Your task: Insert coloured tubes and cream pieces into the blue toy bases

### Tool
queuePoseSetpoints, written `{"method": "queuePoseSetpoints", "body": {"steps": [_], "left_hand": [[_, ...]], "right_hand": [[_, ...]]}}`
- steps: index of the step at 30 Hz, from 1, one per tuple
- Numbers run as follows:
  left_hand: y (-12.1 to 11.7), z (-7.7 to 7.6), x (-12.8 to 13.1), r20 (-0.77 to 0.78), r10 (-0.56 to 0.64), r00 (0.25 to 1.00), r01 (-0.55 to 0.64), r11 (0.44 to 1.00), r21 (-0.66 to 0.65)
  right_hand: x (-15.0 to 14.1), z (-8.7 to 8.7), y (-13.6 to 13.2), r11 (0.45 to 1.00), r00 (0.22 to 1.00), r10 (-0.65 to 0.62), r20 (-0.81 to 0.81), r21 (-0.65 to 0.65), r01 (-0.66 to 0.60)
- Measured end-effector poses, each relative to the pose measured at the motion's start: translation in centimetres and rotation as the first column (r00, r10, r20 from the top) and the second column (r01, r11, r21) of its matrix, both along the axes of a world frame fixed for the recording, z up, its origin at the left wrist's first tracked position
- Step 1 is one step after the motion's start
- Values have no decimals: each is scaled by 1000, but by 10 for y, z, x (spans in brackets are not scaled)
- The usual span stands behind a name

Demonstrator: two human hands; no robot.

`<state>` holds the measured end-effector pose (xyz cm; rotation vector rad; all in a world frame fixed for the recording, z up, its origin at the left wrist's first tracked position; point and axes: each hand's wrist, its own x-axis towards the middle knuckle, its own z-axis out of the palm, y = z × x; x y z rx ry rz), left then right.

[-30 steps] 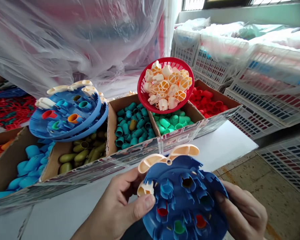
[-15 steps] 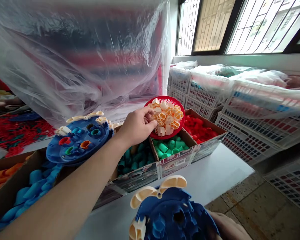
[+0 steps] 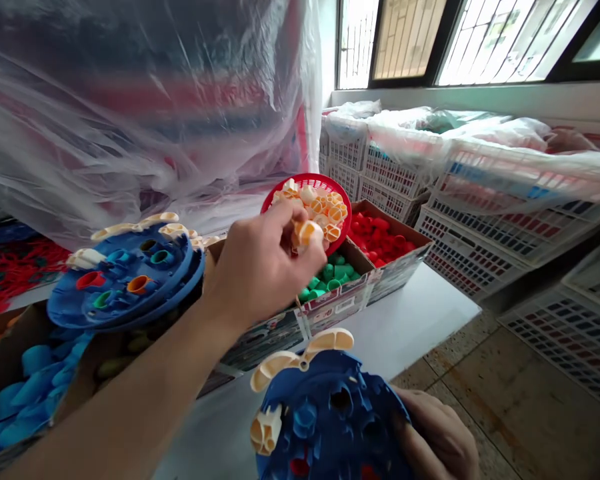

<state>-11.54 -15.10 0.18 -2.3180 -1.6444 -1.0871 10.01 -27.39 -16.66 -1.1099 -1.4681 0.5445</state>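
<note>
Between the thumb and fingers of my left hand [image 3: 260, 263] is a small cream plastic piece [image 3: 307, 233], its hollow side showing orange. Just behind it, a red basket [image 3: 349, 217] holds many similar cream pieces. My right hand [image 3: 437, 433] grips the right edge of a round blue plastic disc [image 3: 325, 400]. Cream curved parts [image 3: 330, 342] are fixed along the disc's top edge, and another cream piece [image 3: 267, 430] sits at its left side. Sockets and a few coloured tubes show on the disc's face. The right hand's fingertips are partly hidden.
Stacked blue discs [image 3: 125, 273] with coloured tubes rest on cardboard boxes at left. Divided boxes hold light blue parts [image 3: 37, 380], green parts [image 3: 337, 273] and red parts [image 3: 380, 237]. White crates [image 3: 525, 227] under plastic film stand at right, beyond the white table [image 3: 410, 313].
My left hand has come back from the red basket towards me with a cream piece in its fingers. The blue disc sits slightly higher and further left in view.
</note>
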Motion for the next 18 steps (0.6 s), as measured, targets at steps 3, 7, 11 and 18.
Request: {"method": "queuePoseSetpoints", "body": {"steps": [3,7,11,18], "left_hand": [[-56,-8,14,-50,-303,952,301,953,-48],[-96,-36,24,-320,-404,857,396,914,-93],[-101,-44,18,-423,-402,812,384,914,-131],[-96,-38,-3,-158,-521,839,404,790,-461]], "right_hand": [[0,8,12,979,979,194,62,58,-197],[-7,23,20,950,961,273,32,151,-275],[-9,22,17,937,949,313,34,155,-314],[-6,7,5,875,875,458,159,95,-475]]}}
